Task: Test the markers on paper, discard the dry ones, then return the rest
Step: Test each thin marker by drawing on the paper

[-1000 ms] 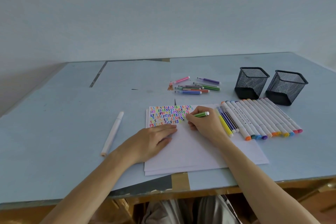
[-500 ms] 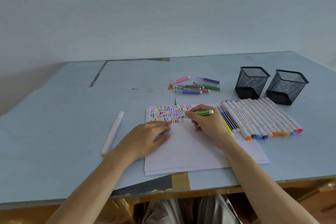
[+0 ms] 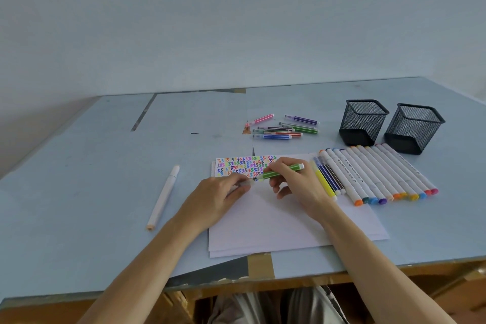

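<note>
two black mesh pen cups [image 3: 363, 121] [image 3: 414, 127] are counted at the back right. six thin striped markers [image 3: 278, 129] are seen in a loose cluster behind the paper [image 3: 276, 221]. ten thick white markers [image 3: 378, 173] are laid in a row, with three thin markers [image 3: 327, 179] beside them. one green marker [image 3: 282, 171] is held, and one white marker [image 3: 164, 200] lies apart. two hands [image 3: 218, 200] [image 3: 299, 187] are seen.

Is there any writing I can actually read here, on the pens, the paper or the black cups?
White markers: dark print along the barrels, too small and blurred to read.
Paper: only coloured test squiggles, no words.
Green marker in the right hand: no readable label.
Mesh cups: no text visible.
</note>
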